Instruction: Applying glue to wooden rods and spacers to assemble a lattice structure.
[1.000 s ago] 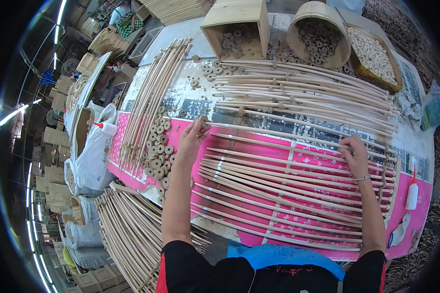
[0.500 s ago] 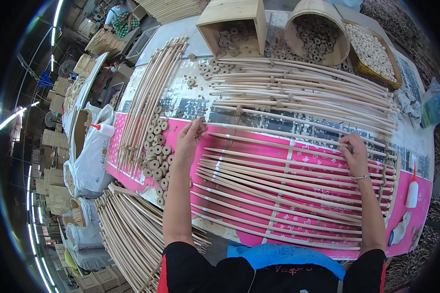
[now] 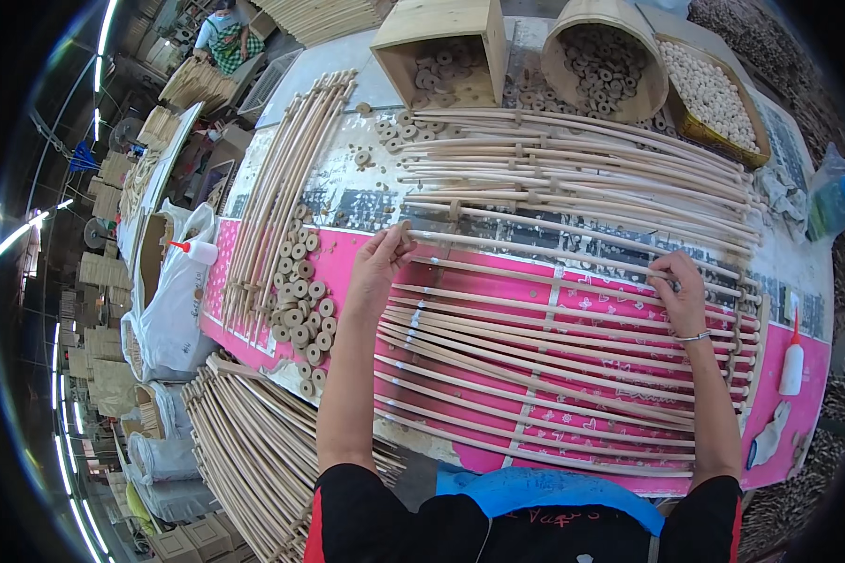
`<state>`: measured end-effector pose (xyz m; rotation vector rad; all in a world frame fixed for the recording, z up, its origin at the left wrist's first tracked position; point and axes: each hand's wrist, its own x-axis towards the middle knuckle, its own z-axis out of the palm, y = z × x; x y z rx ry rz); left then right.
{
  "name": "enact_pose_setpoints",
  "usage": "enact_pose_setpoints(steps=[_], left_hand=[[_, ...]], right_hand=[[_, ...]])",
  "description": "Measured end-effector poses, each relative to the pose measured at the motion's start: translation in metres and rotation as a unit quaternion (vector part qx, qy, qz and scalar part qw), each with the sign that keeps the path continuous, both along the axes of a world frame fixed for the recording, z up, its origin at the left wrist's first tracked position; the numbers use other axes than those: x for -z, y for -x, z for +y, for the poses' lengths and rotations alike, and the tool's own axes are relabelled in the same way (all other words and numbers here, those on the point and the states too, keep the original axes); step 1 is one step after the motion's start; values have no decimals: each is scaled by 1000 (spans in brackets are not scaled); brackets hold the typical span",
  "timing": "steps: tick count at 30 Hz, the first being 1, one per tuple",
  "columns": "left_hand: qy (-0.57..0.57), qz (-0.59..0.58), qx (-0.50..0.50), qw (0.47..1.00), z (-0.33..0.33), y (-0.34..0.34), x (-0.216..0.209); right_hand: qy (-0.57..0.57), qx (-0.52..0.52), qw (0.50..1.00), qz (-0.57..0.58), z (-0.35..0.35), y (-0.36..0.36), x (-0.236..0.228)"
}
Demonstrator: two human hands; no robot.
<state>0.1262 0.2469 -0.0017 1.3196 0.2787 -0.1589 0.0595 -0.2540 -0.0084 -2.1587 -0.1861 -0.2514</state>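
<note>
My left hand (image 3: 385,255) pinches a small wooden disc (image 3: 405,231) with a hole, like a washer, at the left end of a long thin wooden rod (image 3: 535,250). Whether the rod's tip is inside the disc is hidden by my fingers. Toward the rod's right part, my right hand (image 3: 678,289) is closed around it with fingers and thumb. Several similar rods (image 3: 535,389) lie side by side below it on the pink sheet (image 3: 347,251). Their right ends meet small wooden pieces (image 3: 744,324) by a wooden strip.
Loose wooden discs (image 3: 300,310) are heaped left of my left forearm. More rods (image 3: 296,188) lie at the left and beyond my hands. A square wooden box (image 3: 498,56), a round tub (image 3: 662,84) and a yellow basket (image 3: 723,141) stand at the back. A glue bottle (image 3: 791,371) is at right.
My left hand has moved a little to the right, bringing the disc to the rod's left end. My right hand stays at nearly the same place on the rod.
</note>
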Motion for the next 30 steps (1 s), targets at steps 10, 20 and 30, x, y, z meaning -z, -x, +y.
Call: enact_pose_setpoints(steps=[10, 20, 30], left_hand=[[37, 11, -14, 999, -18, -2, -4], [51, -63, 99, 992, 1, -16, 24], [61, -46, 31, 997, 25, -32, 42]], right_hand=[[13, 3, 1000, -28, -1, -1, 1], [139, -13, 986, -96, -17, 2, 4], [327, 623, 710, 40, -278, 193, -10]])
